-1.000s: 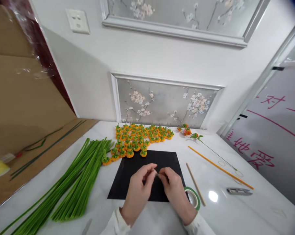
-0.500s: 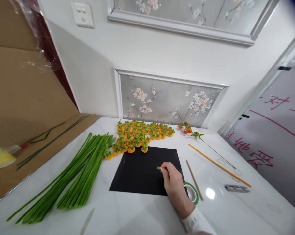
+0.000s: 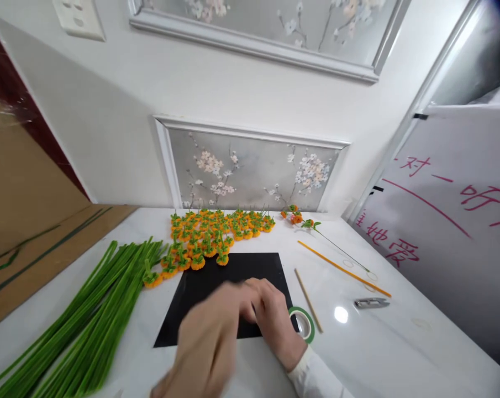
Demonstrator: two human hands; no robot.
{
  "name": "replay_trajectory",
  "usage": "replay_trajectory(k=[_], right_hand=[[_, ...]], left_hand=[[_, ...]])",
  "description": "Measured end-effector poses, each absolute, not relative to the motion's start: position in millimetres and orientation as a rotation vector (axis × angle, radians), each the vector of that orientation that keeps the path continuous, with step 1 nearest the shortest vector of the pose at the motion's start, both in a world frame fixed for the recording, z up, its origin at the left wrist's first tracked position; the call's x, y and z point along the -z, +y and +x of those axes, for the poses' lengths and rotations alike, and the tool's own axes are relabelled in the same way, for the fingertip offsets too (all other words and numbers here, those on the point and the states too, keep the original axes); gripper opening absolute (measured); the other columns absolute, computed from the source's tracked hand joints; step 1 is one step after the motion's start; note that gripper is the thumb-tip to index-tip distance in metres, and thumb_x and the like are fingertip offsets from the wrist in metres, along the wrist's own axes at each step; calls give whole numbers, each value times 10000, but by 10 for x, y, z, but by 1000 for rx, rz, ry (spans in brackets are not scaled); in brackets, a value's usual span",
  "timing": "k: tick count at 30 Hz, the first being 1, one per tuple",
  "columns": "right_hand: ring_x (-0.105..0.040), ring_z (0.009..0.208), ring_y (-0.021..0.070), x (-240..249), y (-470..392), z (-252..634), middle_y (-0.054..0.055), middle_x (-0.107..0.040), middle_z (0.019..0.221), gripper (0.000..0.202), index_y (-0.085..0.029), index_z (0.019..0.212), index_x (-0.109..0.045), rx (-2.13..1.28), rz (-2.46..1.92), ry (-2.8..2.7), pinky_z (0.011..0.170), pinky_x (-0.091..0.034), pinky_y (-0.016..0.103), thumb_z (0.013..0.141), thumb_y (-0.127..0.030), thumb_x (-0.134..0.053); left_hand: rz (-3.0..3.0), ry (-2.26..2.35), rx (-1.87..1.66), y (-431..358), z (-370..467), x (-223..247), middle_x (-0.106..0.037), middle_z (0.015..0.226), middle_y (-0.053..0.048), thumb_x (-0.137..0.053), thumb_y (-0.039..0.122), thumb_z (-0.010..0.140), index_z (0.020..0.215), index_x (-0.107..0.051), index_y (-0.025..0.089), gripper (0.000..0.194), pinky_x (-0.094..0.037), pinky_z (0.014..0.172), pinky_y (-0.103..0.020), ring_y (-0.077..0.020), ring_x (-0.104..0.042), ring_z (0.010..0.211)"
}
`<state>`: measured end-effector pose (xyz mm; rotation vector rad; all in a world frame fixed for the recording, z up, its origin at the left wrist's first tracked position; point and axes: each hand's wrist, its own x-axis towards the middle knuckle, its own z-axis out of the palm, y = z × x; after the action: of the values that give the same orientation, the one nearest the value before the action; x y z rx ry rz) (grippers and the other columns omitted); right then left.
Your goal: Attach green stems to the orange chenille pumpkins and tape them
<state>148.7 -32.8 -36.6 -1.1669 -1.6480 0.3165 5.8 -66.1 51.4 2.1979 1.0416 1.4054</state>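
Observation:
My left hand (image 3: 210, 337) is smeared by motion over the near edge of the black mat (image 3: 250, 265); its fingers cannot be made out clearly. Beside it, touching or overlapping it from this angle, my right hand (image 3: 272, 315) is closed with curled fingers above the mat. Whatever lies between the fingertips is hidden. Next to my right wrist sits a roll of green tape (image 3: 310, 330). Beyond the mat stand several small orange flower heads with green tops (image 3: 198, 261), some at its far edge. A bundle of green fuzzy stems (image 3: 96, 320) lies to the left.
On the right lie a thin wooden stick (image 3: 309, 301), an orange fuzzy stem (image 3: 343, 268), metal snips (image 3: 372, 303) and a finished flower on a thin stem (image 3: 311, 224). A panelled wall (image 3: 250, 99) closes off the back. Cardboard (image 3: 26, 166) stands at the left.
My left hand has come into view and met my right hand. The short green strip pinched in my right hand earlier is now hidden. The view has swung to the right.

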Motion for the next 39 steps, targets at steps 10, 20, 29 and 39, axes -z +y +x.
replay_trajectory(k=[10, 20, 29, 39], right_hand=[[-592, 716, 172, 269, -351, 1461, 46, -608, 802, 216, -192, 907, -613, -261, -1216, -1752, 658, -481, 263, 913, -111, -413], [-573, 735, 159, 228, -319, 1509, 33, -589, 824, 208, -209, 900, -600, -233, -1212, -1712, 665, -462, 250, 935, -156, -402], [-598, 798, 152, 122, -359, 1666, 99, -589, 1101, 147, -182, 846, -597, -714, -976, -1415, 602, -488, 238, 904, -268, -493], [-573, 627, 130, 123, -414, 1618, 6, -608, 697, 144, -177, 804, -629, -913, -885, -1418, 597, -496, 250, 865, -285, -555]], left_hand=[[1785, 1667, -1133, 662, -83, 111, -685, 604, -29, -495, 331, 808, 861, -622, 155, 223, -505, 482, -247, -177, -656, 495], [1990, 1591, -1119, 478, 123, -63, -582, 595, -8, -521, 415, 803, 597, -591, 199, 307, -451, 623, -265, -179, -584, 630], [1756, 1142, -836, -66, 56, -102, -659, 867, -49, -462, 413, 866, 942, -642, 186, 299, -522, 524, -252, -190, -660, 710], [1830, 1097, -945, -166, 81, 53, -687, 1034, -61, -592, 219, 764, 1207, -539, 223, 446, -532, 815, -349, -216, -669, 889]])
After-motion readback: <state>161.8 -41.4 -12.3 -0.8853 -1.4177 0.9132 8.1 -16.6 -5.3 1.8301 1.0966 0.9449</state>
